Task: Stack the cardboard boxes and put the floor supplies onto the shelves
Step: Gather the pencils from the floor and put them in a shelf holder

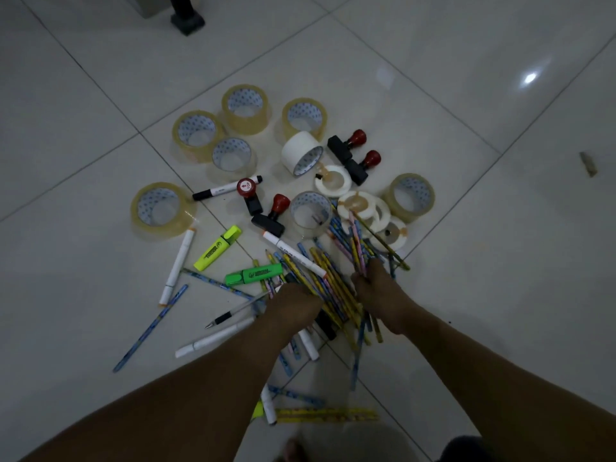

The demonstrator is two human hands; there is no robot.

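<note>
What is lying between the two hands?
In the head view, a heap of pencils lies between the left hand and the right hand.

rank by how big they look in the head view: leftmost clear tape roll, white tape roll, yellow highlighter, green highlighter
1. leftmost clear tape roll
2. white tape roll
3. yellow highlighter and green highlighter look alike, so unranked

Floor: large glossy pale tiles (100,95); dark grout lines (83,70) run diagonally.
Light: dim overall; one bright glare (530,77) on the tiles, upper right.
Furniture: black leg (187,23) with square foot, top edge.
Debris: small tan scrap (588,164), right edge.
</note>
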